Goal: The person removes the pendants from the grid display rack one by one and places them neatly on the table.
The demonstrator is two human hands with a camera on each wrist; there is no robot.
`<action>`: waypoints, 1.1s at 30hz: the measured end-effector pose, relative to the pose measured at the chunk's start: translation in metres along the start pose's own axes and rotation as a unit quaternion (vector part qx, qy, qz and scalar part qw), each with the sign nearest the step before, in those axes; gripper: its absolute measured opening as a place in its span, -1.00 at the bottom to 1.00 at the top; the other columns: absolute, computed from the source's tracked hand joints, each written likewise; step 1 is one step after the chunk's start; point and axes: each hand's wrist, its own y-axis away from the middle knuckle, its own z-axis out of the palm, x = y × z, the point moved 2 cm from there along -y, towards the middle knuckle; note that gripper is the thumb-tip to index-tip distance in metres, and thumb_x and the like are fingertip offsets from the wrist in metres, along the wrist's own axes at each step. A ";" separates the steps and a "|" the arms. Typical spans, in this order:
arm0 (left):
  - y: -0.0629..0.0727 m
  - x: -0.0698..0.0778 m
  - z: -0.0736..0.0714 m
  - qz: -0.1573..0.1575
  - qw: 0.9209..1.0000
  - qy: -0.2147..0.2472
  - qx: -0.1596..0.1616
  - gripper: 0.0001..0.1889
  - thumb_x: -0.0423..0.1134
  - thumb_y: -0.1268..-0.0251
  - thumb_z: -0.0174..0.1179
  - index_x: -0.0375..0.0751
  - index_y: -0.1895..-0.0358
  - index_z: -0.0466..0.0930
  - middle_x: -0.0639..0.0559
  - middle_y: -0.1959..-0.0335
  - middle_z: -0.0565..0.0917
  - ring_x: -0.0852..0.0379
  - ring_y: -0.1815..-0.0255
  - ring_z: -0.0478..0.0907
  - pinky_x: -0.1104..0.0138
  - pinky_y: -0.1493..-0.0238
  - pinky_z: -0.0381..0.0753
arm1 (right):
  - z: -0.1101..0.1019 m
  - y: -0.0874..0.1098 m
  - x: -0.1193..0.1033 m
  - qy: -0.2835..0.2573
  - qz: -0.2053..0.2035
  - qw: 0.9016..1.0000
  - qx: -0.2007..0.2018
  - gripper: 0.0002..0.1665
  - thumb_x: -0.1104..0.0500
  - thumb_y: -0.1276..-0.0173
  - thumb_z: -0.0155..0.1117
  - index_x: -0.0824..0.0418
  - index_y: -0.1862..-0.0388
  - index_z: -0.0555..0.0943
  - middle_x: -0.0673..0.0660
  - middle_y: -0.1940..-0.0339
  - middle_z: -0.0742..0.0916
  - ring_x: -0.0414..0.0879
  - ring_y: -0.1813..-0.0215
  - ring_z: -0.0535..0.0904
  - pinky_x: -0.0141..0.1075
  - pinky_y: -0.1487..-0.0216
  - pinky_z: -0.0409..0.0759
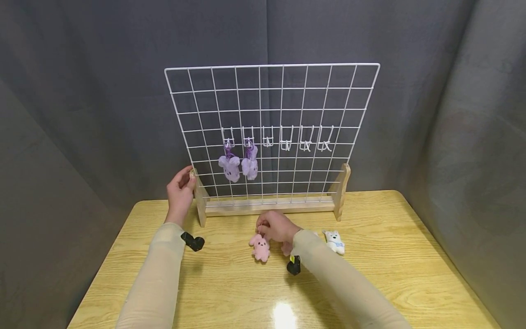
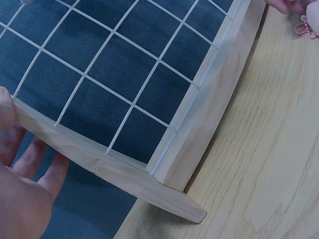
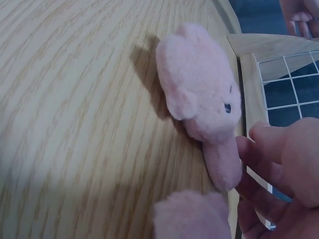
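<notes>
My left hand (image 1: pixel 181 189) grips the wooden side post (image 2: pixel 94 162) of a white wire grid stand, thumb on one side and fingers on the other. Low at the stand's front, my right hand (image 1: pixel 279 227) pinches near the top of a pink plush keychain (image 1: pixel 261 249). That plush, with dark eyes and long ears, lies on the table; in the right wrist view one ear (image 3: pixel 223 162) runs beside my fingers. What exactly sits between the fingertips is mostly hidden. A beaded pink chain (image 2: pixel 304 27) shows by these fingers in the left wrist view.
Two purple plush keychains (image 1: pixel 230 168) hang from the leftmost white hooks on the grid (image 1: pixel 271 65); several bare hooks (image 1: pixel 305 145) follow to their right. Another pink plush (image 1: pixel 286 248) lies partly under my right wrist. A white plush dog (image 1: pixel 334 242) lies farther right on the wooden table (image 1: pixel 230 292).
</notes>
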 end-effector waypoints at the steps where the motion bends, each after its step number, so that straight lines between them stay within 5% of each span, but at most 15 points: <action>1: 0.000 0.000 0.000 0.001 1.000 0.000 0.000 -0.58 -0.31 -0.62 0.14 -0.03 -0.45 0.56 -0.19 -0.31 0.62 0.08 -0.22 0.58 0.49 -0.05 0.53 | 0.000 0.000 0.000 0.002 0.000 1.000 0.002 -0.88 0.28 -0.56 0.28 0.22 0.15 0.75 -0.02 0.31 0.79 -0.18 0.23 0.65 -0.15 -0.02 0.63; 6: 0.000 0.000 0.000 0.006 1.000 -0.001 0.002 -0.58 -0.32 -0.63 0.14 -0.04 -0.44 0.57 -0.18 -0.30 0.62 0.10 -0.21 0.58 0.49 -0.06 0.52 | -0.003 0.002 0.000 0.001 0.012 1.000 0.004 -0.85 0.26 -0.59 0.25 0.26 0.01 0.73 0.04 0.15 0.80 -0.14 0.09 0.68 -0.12 -0.12 0.62; 11: 0.000 -0.001 0.000 0.009 1.000 0.002 0.004 -0.59 -0.34 -0.62 0.14 -0.07 -0.44 0.57 -0.20 -0.28 0.63 0.14 -0.17 0.58 0.50 -0.03 0.52 | -0.012 0.007 0.001 -0.040 0.038 0.998 0.003 -0.76 0.24 -0.65 0.18 0.30 -0.12 0.69 0.10 0.07 0.76 -0.13 0.21 0.63 -0.17 0.05 0.65; 21: 0.001 -0.004 0.000 -0.004 1.000 -0.001 0.005 -0.59 -0.30 -0.64 0.14 0.01 -0.44 0.56 -0.17 -0.31 0.62 0.08 -0.22 0.59 0.45 0.00 0.55 | -0.037 0.008 -0.005 -0.028 0.002 0.995 0.093 -0.79 0.14 -0.64 0.21 0.18 -0.06 0.72 0.06 0.16 0.78 -0.14 0.15 0.63 -0.16 0.01 0.62; 33: -0.002 -0.005 0.000 0.010 1.000 -0.004 0.000 -0.59 -0.31 -0.63 0.14 -0.02 -0.44 0.57 -0.18 -0.32 0.63 0.06 -0.22 0.59 0.49 0.02 0.55 | -0.073 0.005 -0.035 -0.090 -0.031 0.980 0.178 -0.66 0.05 -0.63 0.24 0.19 -0.22 0.62 0.12 -0.08 0.78 0.02 -0.11 0.71 -0.05 -0.16 0.65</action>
